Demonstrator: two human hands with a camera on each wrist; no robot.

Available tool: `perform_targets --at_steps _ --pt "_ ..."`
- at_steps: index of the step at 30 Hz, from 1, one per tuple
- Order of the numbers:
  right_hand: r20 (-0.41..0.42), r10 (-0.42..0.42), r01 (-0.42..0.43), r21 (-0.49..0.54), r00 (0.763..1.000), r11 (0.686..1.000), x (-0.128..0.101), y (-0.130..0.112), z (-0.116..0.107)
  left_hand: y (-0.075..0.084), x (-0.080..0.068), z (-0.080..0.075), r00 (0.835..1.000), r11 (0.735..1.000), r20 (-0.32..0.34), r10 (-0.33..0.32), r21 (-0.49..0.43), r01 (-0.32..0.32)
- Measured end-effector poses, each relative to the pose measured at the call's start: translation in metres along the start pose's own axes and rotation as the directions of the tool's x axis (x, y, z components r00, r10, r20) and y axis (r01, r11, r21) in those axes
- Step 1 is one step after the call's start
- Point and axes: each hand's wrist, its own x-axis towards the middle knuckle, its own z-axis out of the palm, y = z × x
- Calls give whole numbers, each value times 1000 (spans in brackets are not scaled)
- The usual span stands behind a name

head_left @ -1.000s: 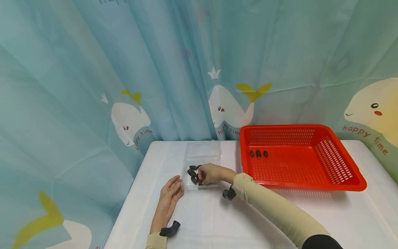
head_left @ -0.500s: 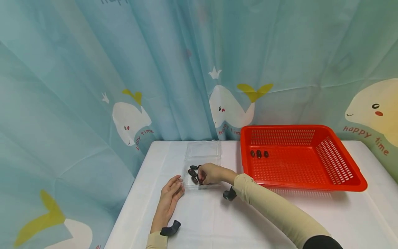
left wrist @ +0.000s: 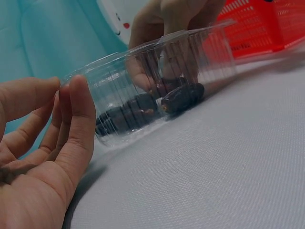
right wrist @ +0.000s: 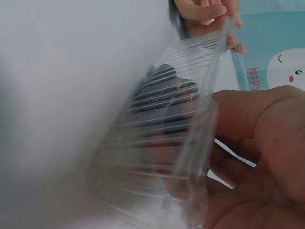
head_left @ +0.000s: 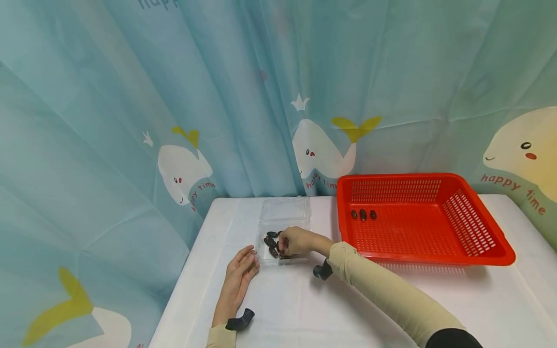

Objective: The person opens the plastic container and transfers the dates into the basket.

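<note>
A clear plastic clamshell box (left wrist: 217, 59) holds several dark, glossy dates (head_left: 273, 252), its lid (head_left: 285, 209) folded back behind it. My left hand (head_left: 238, 275) pinches the box's near left rim between thumb and forefinger. Reaching down into the box from the right, my right hand (head_left: 298, 240) has its fingertips at a date (left wrist: 167, 87) by the right part of the box, pinching it. In the left wrist view another date (left wrist: 183, 99) lies just in front of it. The box walls blur the dates in the right wrist view.
A red perforated plastic basket (head_left: 500, 241) stands at the right on the white-covered table (head_left: 278, 309), with three dates (head_left: 363, 214) in a row at its left end. A blue curtain (head_left: 243, 96) with printed whales hangs behind.
Inside the box, my right fingers have shifted very slightly among the dates. My left hand stays at the box's rim, and the three dates in the basket have not moved.
</note>
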Motion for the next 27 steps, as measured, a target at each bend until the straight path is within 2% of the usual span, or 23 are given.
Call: perform_targets --at_steps 3,11,20,27 --pt "-5 -3 3 11 1000 1000 -2 -2 -3 0 -1 0 1000 1000 8 5 -3 -5" --pt "-6 59 -57 177 998 983 0 -2 -8 0 -2 -1 997 999 67 44 18 -45" --pt "-2 79 -76 256 997 964 -4 -1 -15 1 -1 1 1000 1000 18 8 7 -8" --pt "16 111 -109 372 994 922 -8 -1 -31 2 -1 1 1000 999 22 15 38 -16"
